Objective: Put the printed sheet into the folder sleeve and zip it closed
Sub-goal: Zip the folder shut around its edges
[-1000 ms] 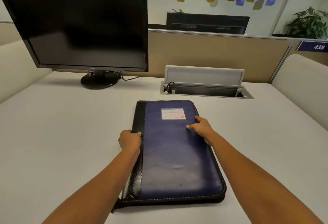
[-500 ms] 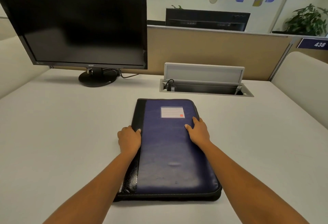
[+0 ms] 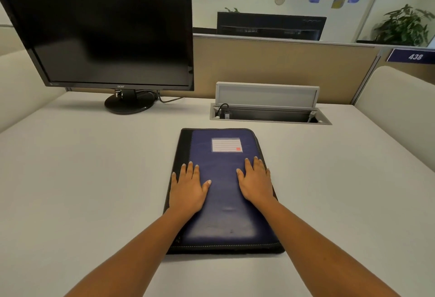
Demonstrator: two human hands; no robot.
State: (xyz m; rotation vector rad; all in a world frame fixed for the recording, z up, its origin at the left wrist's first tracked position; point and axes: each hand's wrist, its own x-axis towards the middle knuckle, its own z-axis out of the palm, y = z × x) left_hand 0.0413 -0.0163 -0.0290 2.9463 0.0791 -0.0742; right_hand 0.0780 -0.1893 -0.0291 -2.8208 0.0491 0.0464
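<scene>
A dark blue folder with a black spine and zip edge lies shut and flat on the white desk, a small white label near its far end. My left hand rests palm down on the folder's left side, fingers spread. Flat on the right side lies my right hand, fingers apart. Neither hand grips anything. No printed sheet shows.
A black monitor stands at the back left on a round base. Behind the folder a cable box is set into the desk with its lid up. A tan partition closes the far side; padded walls flank the desk.
My left hand let go of the folder's left edge and now lies flat on the cover. My right hand flattened too. The folder lies straighter on the desk.
</scene>
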